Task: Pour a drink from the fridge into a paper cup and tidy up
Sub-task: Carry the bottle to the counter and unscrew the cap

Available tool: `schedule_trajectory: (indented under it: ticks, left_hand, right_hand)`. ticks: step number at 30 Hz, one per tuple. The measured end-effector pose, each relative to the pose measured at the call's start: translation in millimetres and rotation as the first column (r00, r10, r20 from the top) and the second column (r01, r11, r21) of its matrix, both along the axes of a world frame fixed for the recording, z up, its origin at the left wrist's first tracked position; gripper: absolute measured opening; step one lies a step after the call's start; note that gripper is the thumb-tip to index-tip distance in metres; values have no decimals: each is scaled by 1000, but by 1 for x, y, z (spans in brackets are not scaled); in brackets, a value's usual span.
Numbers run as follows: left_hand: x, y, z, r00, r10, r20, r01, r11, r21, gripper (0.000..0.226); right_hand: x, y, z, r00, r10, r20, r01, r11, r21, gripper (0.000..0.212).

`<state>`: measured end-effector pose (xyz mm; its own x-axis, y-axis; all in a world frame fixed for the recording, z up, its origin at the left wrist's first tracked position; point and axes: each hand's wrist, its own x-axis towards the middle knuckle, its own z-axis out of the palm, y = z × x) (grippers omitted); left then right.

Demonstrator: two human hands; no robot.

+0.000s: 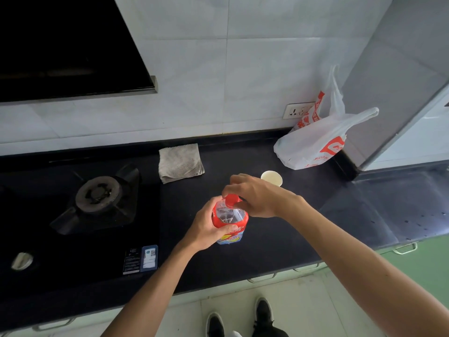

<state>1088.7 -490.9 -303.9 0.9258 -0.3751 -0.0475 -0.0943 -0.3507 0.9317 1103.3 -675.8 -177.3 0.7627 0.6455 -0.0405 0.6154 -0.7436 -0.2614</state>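
Red-capped drink bottle, stood upright on the dark worktop and steadied by the left hand, its cap pinched by the right hand — cap being turned, direction undeterminable — the paper cup waiting just beyond.

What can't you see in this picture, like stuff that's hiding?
Head view, the only one:
- Paper cup: whether it holds any drink; its near side is behind the right hand.
- Bottle: the label words, covered by the left hand and blurred.
- Cap: whether it is loose or tight.
- Plastic bag: what's inside, hidden by its walls.
- Stove sticker: print too small.
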Motion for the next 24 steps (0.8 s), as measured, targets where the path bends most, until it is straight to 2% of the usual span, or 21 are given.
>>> schedule_trajectory:
  ticks: [3,5,10,12,16,24]
  left_hand:
    - [1,1,2,1000,-8,2,8,1000,8,66]
    - [0,1,3,1000,-3,5,3,1000,13,66]
    - [-2,-2,6,1000,13,-13,-13,1000,-2,71]
    - [-4,-4,6,999,36,-41,-36,999,-2,73]
    - [-8,-9,4,993,105,-58,-105,994,11,73]
    - [-12,-20,5,973,194,-125,-193,981,16,74]
  right_hand:
    - [1,-2,0,996,66,68,-65,998,-24,36]
    - [3,-5,-1,991,81,104,-87,995,47,28]
    - [6,-33,-3,1000,-14,20,7,952,307,22]
    - [5,-51,-13,997,-65,-29,71,932,354,21]
    - [0,-93,-52,981,-141,-135,180,922,343,20]
    - [-18,-169,-145,952,-198,-234,263,920,291,9]
